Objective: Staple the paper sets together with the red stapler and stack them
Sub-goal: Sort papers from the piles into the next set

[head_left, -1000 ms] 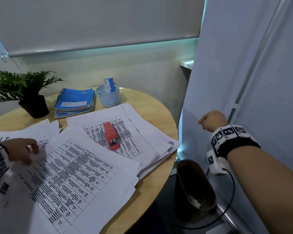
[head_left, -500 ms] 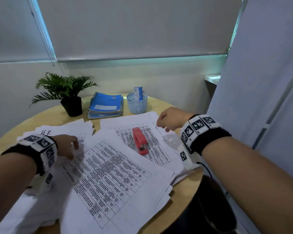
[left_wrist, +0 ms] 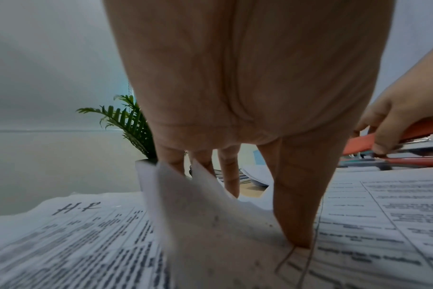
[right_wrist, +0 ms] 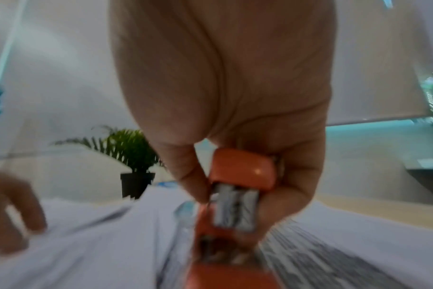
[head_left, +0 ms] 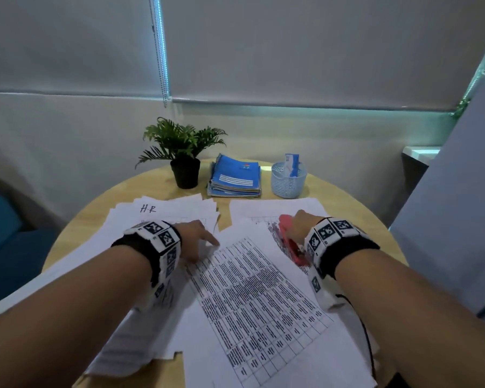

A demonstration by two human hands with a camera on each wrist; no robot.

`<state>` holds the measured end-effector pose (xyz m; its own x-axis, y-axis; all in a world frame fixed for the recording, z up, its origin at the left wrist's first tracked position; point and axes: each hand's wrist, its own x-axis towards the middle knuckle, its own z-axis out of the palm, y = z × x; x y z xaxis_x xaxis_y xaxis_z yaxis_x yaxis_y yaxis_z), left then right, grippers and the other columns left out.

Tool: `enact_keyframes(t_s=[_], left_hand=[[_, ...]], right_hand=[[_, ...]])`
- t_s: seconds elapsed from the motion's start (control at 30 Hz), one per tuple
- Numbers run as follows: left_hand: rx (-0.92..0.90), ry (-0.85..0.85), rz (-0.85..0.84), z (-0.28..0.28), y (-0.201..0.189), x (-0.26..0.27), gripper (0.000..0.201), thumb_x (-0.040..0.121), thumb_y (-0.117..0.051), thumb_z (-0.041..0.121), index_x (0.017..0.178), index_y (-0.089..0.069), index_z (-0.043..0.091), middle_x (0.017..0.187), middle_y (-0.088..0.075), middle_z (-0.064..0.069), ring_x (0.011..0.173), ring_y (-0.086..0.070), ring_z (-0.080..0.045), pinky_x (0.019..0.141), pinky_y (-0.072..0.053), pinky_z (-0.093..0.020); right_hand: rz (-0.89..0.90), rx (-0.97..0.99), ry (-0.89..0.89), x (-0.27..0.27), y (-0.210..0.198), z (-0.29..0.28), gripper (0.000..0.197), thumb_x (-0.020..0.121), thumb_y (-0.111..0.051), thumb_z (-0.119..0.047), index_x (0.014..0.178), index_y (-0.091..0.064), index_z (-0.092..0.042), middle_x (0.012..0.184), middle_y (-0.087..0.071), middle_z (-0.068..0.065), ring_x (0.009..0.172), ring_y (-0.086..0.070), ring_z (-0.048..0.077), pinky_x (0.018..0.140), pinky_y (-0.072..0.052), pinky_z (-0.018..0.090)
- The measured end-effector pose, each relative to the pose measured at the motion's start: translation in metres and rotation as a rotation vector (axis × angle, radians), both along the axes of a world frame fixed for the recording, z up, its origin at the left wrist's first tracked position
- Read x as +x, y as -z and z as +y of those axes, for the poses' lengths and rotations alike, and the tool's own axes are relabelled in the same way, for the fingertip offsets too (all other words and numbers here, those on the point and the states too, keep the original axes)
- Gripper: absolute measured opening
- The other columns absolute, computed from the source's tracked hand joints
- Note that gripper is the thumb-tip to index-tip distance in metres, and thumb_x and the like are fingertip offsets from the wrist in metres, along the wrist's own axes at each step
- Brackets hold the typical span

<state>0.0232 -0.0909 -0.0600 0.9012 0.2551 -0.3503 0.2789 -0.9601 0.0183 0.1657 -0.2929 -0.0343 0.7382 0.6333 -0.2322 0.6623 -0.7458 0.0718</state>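
The red stapler (head_left: 289, 239) is gripped by the right hand (head_left: 303, 226), thumb on one side and fingers curled round the other, over the sheaf of printed paper (head_left: 286, 208) lying toward the right edge of the round wooden desk (head_left: 370, 219). In the right wrist view the stapler's red top and metal magazine are seen between thumb and fingers; whether its base touches the paper cannot be told.

The left hand (head_left: 196, 236) is laid on the front paper set (head_left: 252, 298), which is spread across the near middle of the desk. The corner of the sheets is pinched between the thumb (left_wrist: 297, 205) and the fingers (left_wrist: 231, 176), the corner being lifted and bent upward.

A further pile marked "H.R" (head_left: 163, 211) lies toward the left edge. Along the far edge a potted plant (head_left: 184, 155), a stack of blue notebooks (head_left: 235, 176) and a pale mesh basket (head_left: 288, 182) are set in a row.
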Motion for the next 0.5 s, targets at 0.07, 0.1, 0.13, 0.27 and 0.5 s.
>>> enact_keyframes(t_s=[0.07,0.1,0.13,0.27,0.5], left_hand=[[0.006,0.019,0.006,0.0,0.001,-0.001,0.049,0.089,-0.056,0.027,0.134,-0.044,0.042,0.141,-0.034,-0.004,0.13,-0.038,-0.025,0.109,-0.032,-0.035],[0.021,0.029,-0.001,0.0,0.0,-0.002,0.049,0.089,-0.055,0.028,0.135,-0.044,0.042,0.142,-0.033,-0.003,0.13,-0.036,-0.025,0.109,-0.031,-0.036],[0.037,0.042,-0.008,-0.001,0.0,-0.002,0.047,0.09,-0.053,0.03,0.135,-0.044,0.042,0.142,-0.033,-0.002,0.129,-0.035,-0.026,0.109,-0.031,-0.037],[-0.012,0.065,-0.026,-0.006,-0.001,-0.004,0.043,0.096,-0.042,0.026,0.137,-0.044,0.036,0.141,-0.034,-0.001,0.128,-0.035,-0.024,0.109,-0.03,-0.037],[-0.082,0.099,0.0,-0.004,0.0,-0.005,0.045,0.099,-0.034,0.018,0.139,-0.041,0.037,0.15,-0.028,0.003,0.134,-0.035,-0.019,0.11,-0.028,-0.033]], right_hand=[[-0.006,0.153,0.021,-0.005,-0.011,0.006,0.04,0.104,-0.026,-0.03,0.131,-0.037,-0.001,0.123,-0.05,0.019,0.105,-0.058,0.031,0.091,-0.044,0.038],[0.005,0.249,0.035,-0.004,-0.015,0.01,0.041,0.103,-0.031,-0.029,0.132,-0.034,-0.001,0.117,-0.052,0.017,0.095,-0.059,0.028,0.081,-0.047,0.036],[0.063,0.381,0.091,-0.004,-0.018,0.013,0.042,0.101,-0.039,-0.031,0.131,-0.032,-0.002,0.111,-0.055,0.014,0.085,-0.057,0.026,0.072,-0.047,0.033],[0.239,0.491,0.066,-0.017,-0.023,0.026,0.049,0.094,-0.054,-0.035,0.128,-0.031,-0.008,0.114,-0.056,0.013,0.085,-0.059,0.021,0.071,-0.051,0.034],[0.24,0.118,-0.068,-0.046,0.01,0.047,0.048,0.098,-0.044,-0.033,0.133,-0.029,-0.004,0.125,-0.056,0.017,0.11,-0.055,0.031,0.078,-0.039,0.032]])
